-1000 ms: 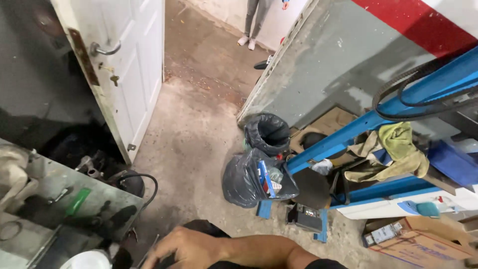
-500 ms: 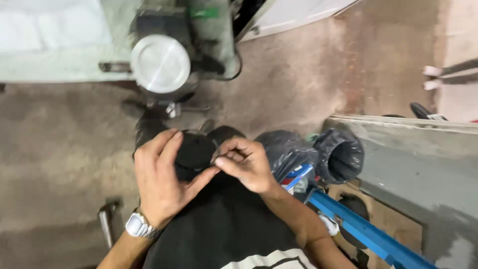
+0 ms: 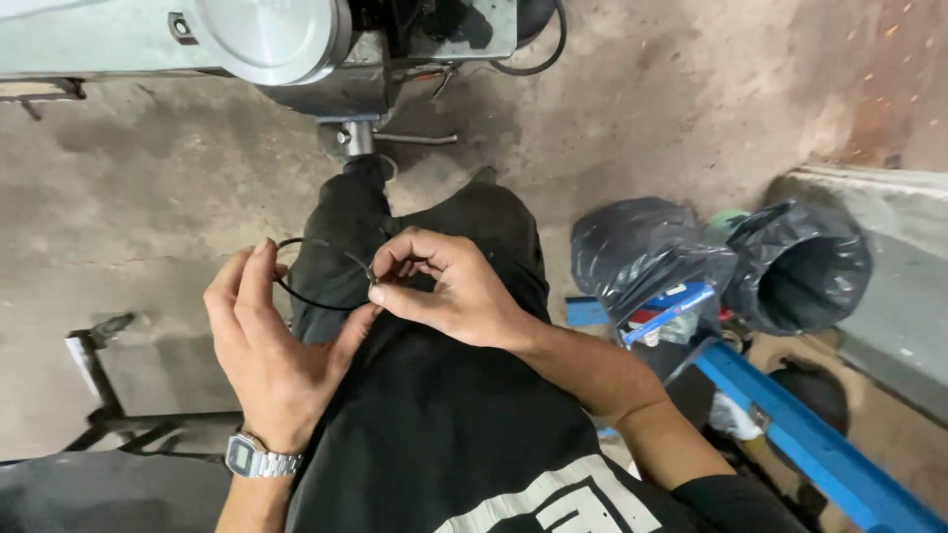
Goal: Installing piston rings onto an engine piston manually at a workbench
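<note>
Workshop interior: stained, bare concrete floor [image 3: 148,197]; grey metal machine [image 3: 326,59] with a round polished cover [image 3: 272,35] at the top edge; blue steel beam [image 3: 800,434] at lower right; black rubbish bags [image 3: 790,262] beside it.

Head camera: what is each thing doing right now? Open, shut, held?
Thin black ring: held between both hands, over the lap.
Left hand: fingers cupped around the ring.
Right hand: fingers pinched on the ring's edge.
Black bin bags: open at the top.
Wristwatch: strapped on left wrist.
</note>
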